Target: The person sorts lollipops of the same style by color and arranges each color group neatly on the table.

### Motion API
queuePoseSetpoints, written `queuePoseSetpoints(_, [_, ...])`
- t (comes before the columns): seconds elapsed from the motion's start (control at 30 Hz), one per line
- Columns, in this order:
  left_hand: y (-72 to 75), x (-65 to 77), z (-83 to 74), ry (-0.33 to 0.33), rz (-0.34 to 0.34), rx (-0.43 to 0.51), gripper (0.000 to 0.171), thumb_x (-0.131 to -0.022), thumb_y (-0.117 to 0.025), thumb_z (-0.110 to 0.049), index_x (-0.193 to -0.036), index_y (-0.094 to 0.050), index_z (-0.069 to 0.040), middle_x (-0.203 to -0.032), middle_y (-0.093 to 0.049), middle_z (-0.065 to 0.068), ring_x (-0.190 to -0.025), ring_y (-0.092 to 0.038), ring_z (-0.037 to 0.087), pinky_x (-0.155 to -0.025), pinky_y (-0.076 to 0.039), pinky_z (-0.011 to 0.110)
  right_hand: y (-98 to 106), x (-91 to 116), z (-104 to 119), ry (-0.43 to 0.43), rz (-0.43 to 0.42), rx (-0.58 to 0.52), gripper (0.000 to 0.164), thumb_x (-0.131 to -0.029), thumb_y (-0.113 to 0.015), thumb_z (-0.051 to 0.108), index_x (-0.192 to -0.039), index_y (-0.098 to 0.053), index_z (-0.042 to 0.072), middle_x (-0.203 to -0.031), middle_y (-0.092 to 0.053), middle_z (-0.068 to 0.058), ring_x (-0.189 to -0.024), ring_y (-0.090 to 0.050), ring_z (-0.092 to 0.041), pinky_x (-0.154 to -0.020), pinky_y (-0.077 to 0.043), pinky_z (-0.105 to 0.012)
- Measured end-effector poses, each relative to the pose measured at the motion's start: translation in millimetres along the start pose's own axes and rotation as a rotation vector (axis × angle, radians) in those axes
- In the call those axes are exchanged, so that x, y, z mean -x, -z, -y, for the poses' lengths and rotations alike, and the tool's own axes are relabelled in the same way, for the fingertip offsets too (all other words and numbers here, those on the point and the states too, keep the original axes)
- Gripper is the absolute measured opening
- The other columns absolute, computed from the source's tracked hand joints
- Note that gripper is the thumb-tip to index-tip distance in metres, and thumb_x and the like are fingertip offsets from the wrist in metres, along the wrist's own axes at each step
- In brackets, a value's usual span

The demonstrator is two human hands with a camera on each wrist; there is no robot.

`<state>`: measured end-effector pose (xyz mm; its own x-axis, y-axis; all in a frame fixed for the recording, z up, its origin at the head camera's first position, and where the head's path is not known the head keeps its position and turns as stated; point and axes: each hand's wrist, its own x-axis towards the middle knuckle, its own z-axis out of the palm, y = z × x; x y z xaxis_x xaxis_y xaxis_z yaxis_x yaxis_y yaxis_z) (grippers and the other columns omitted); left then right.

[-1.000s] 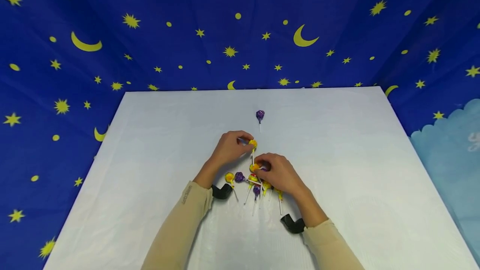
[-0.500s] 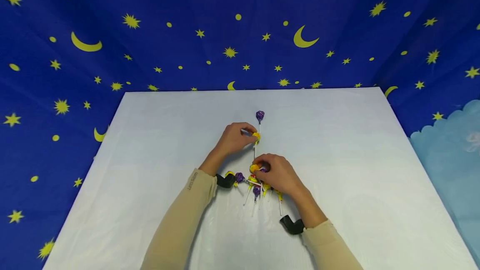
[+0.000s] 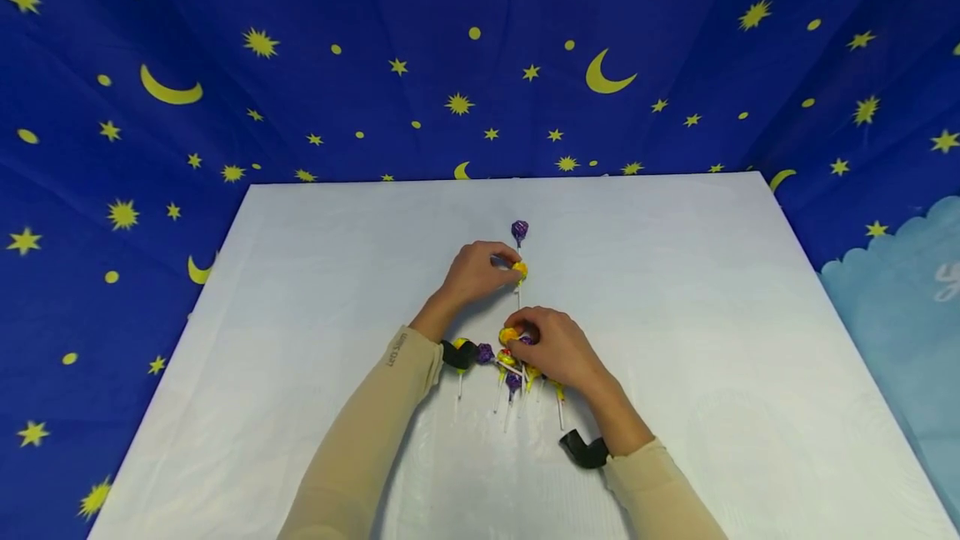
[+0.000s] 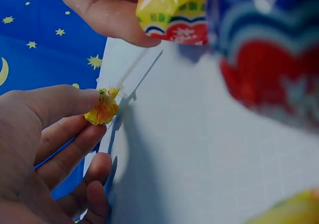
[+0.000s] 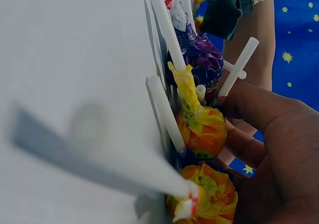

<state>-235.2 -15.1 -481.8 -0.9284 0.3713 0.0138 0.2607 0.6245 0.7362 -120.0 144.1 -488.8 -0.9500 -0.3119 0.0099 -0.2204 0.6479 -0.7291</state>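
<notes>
My left hand (image 3: 482, 271) pinches a yellow lollipop (image 3: 521, 272) by its wrapped head, thumb against fingers, its stick trailing toward me. Just beyond it a purple lollipop (image 3: 520, 231) lies on the white table, its stick running down to the yellow head. Nearer me, my right hand (image 3: 558, 344) grips another yellow lollipop (image 3: 509, 335) at the far side of a pile. In the left wrist view, the left thumb and fingertips hold the yellow wrapper (image 4: 102, 108) near the stick. In the right wrist view, the right fingers lie behind orange-and-yellow lollipops (image 5: 204, 134), partly hidden.
The pile holds several purple lollipops (image 3: 513, 382) and yellow ones with sticks crossing. A yellow lollipop (image 3: 460, 367) lies at its left, partly under the black left wrist camera (image 3: 457, 354). Another black wrist camera (image 3: 583, 450) sits near the right wrist. A starry blue cloth (image 3: 375, 107) hangs behind the table.
My left hand has carried its lollipop away from me and slightly right, up to the purple one's stick. The pile's leftmost lollipops have shifted near the left wrist camera. The right hand stays put.
</notes>
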Motion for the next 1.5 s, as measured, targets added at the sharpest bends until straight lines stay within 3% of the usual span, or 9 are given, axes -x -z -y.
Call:
queuePoseSetpoints(0.43, [-1.9, -2.2, -1.6, -0.006, -0.030, -0.041, 0.020, -0.083, -0.076, -0.028, -0.101, -0.073, -0.019, -0.094, -0.069, -0.006, -0.095, -0.060, 0.014, -0.085, -0.043, 0.034, 0, 0, -1, -0.005, 0.003, -0.015, 0.020, -0.083, -0.075, 0.026, -0.102, -0.071, 0.021, -0.093, -0.063, 0.010, -0.078, -0.055, -0.010, -0.073, -0.045, -0.034])
queuePoseSetpoints(0.93, [-2.1, -0.6, 0.9, -0.018, -0.040, -0.017, 0.022, -0.081, -0.076, -0.030, -0.100, -0.073, -0.018, -0.092, -0.068, -0.006, -0.087, -0.059, 0.013, -0.078, -0.043, 0.034, 1, 2, -2, 0.003, 0.016, -0.029, 0.020, -0.084, -0.075, 0.027, -0.103, -0.070, 0.022, -0.094, -0.063, 0.010, -0.080, -0.056, -0.009, -0.075, -0.045, -0.034])
queuePoseSetpoints(1.23, [5.0, 1.9, -6.4, 0.036, -0.043, -0.019, 0.031, -0.081, -0.077, -0.033, -0.107, -0.072, -0.016, -0.102, -0.068, -0.005, -0.084, -0.058, 0.011, -0.077, -0.045, 0.031, 1, 2, -4, 0.001, 0.022, -0.050, 0.021, -0.085, -0.074, 0.027, -0.105, -0.070, 0.020, -0.093, -0.064, 0.008, -0.080, -0.057, -0.009, -0.075, -0.045, -0.034])
queuePoseSetpoints(1.5, [17.1, 13.2, -11.0, 0.064, -0.048, 0.057, 0.029, -0.082, -0.075, -0.034, -0.104, -0.072, -0.015, -0.101, -0.068, 0.000, -0.075, -0.060, 0.012, -0.063, -0.048, 0.031, 0, 1, -2, -0.019, 0.029, -0.070, 0.021, -0.085, -0.074, 0.027, -0.105, -0.070, 0.020, -0.094, -0.064, 0.010, -0.081, -0.058, -0.008, -0.076, -0.046, -0.034])
